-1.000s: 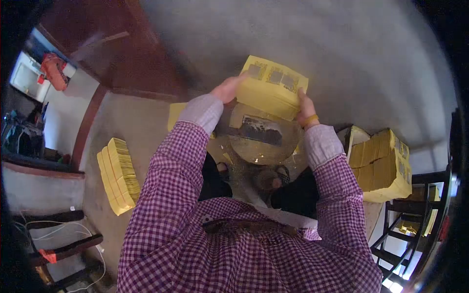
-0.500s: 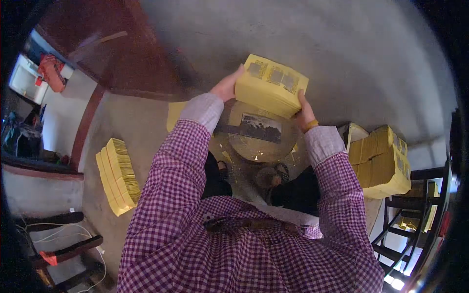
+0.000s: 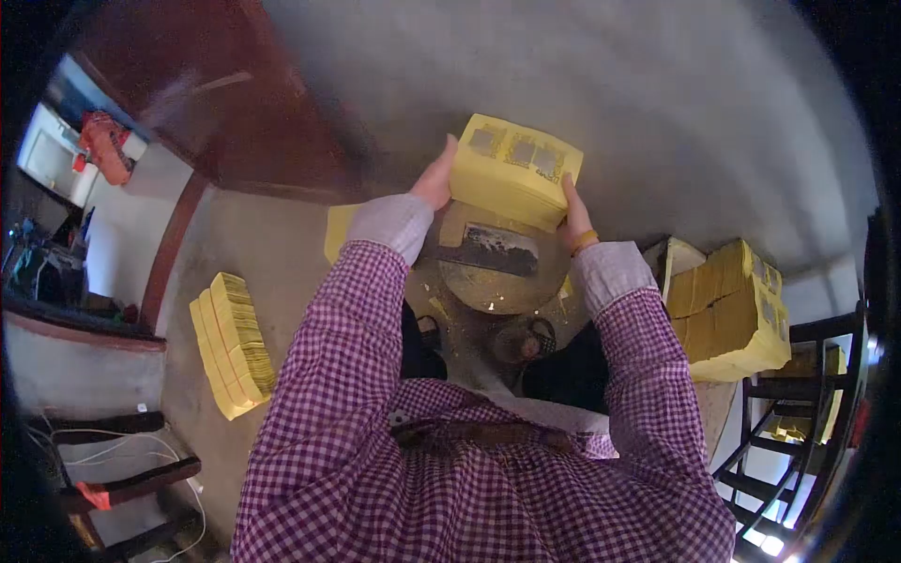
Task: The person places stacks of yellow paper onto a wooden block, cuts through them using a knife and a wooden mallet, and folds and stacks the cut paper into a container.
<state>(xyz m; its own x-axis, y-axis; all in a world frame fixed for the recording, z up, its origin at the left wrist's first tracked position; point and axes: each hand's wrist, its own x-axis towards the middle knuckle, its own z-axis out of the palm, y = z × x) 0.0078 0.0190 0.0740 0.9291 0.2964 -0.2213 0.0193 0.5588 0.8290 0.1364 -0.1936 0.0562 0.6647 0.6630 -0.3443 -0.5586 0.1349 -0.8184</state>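
Observation:
A thick stack of yellow paper (image 3: 511, 174) with dark printed patches on its top is held between my two hands. My left hand (image 3: 437, 174) presses on its left end, thumb up. At the right end, my right hand (image 3: 577, 214) grips with the thumb along the edge. Beneath the stack stands a round wooden block (image 3: 488, 289), partly covered by it. On the block lies a cleaver with a broad dark blade (image 3: 502, 251); its handle side runs left toward my left sleeve.
Another yellow paper stack (image 3: 232, 345) lies on the floor at left. More large yellow stacks (image 3: 727, 314) sit at right beside a dark ladder-like rack (image 3: 788, 413). Yellow sheets (image 3: 340, 230) lie behind my left forearm. A dark wooden frame (image 3: 127, 479) is at lower left.
The stack has shifted slightly left and down with both hands still on it. Its lower edges look more even than a second ago.

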